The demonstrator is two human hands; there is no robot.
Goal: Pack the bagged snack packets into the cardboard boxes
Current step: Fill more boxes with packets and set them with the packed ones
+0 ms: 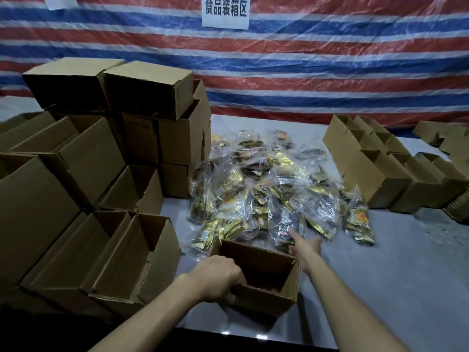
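1. the open cardboard box (264,301) stands upright on the table (380,270), near its front edge, with its flaps up and its inside in shadow.
2. the left grip (220,278) is closed over the box's near-left rim, fingers curled down inside the wall.
3. the right grip (305,246) is past the box's far right corner, holding nothing, its index finger stretched out and touching a clear bag of packets (289,222).
4. that bag lies at the near edge of the heap of bagged snack packets (266,184), gold and dark wrappers in clear plastic, spread over the middle of the table just behind the box.
5. a tall stack of cardboard boxes (88,158) crowds the left side, some open-topped.
6. rows of smaller open boxes (380,174) sit to the right of the heap.
7. a red, white and blue striped tarp (317,62) hangs behind, with a paper sign (225,11) on it.
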